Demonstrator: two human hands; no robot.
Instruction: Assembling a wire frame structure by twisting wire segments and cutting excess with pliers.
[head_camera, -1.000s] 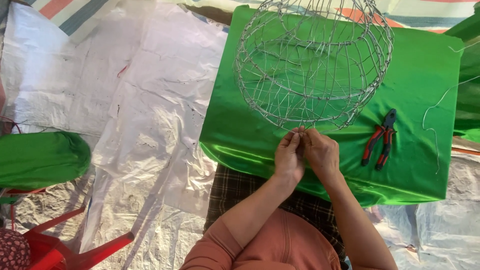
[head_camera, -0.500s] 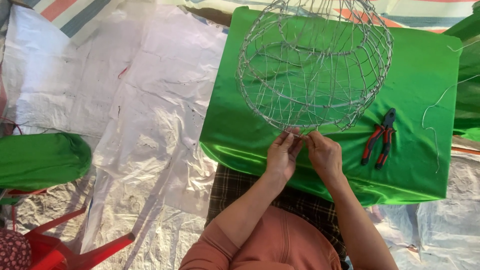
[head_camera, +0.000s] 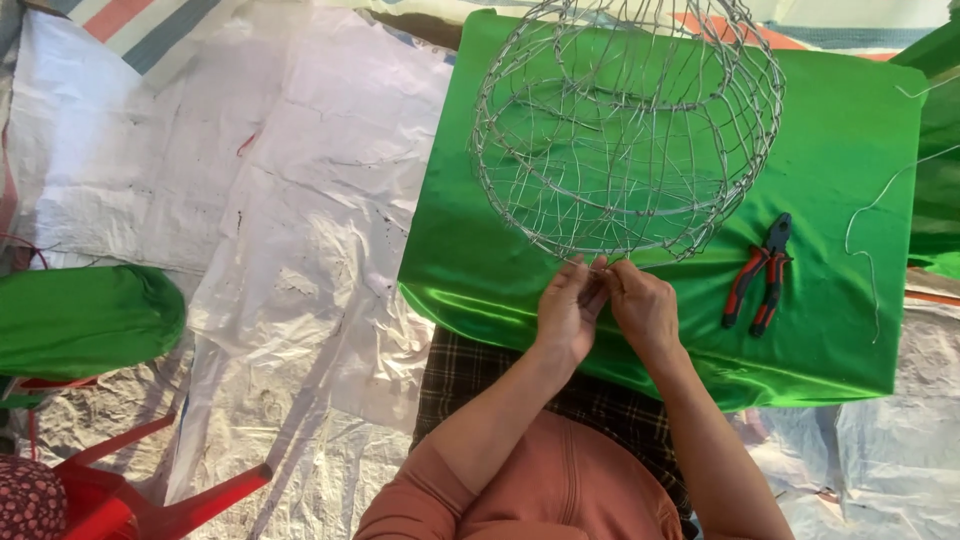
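Far left, low: a red plastic chair (head_camera: 150, 500) shows its legs at the bottom corner, with a patterned dark red cushion (head_camera: 25, 500) just beside it.
Left edge: a roll of green satin cloth (head_camera: 85, 320) lies on the floor, well apart from the hands.
Floor: white plastic sheeting (head_camera: 300, 250), crinkled and marked, covers the ground; a striped tarp (head_camera: 130, 25) shows at the top left corner.
Bench: a green satin sheet (head_camera: 480, 270) is draped over the bench, its near edge hanging toward the person's lap.
Wire frame: a round, basket-like wire frame (head_camera: 625, 130) of thin silver wire stands on the green sheet at the top centre; its lower rim comes down to the fingertips of both hands.
Left hand: the left hand (head_camera: 568, 315) is closed into a pinch, thumb and fingers pressed on the wire at the frame's lower rim, knuckles facing the camera.
Right hand: the right hand (head_camera: 645, 310) is just beside the left, touching it, fingers curled in and pinching the same spot on the rim; the exact strand it grips is too small to tell.
Lap: a dark checked cloth (head_camera: 470, 375) lies across the knees under the forearms, and salmon sleeves (head_camera: 560, 485) show at the bottom.
Pliers: red-and-black handled pliers (head_camera: 760, 275) lie on the green sheet right of the right hand, near but not touching it, handles slightly apart.
Loose wire: a thin strand of wire (head_camera: 868, 250) curves over the sheet near the right edge.
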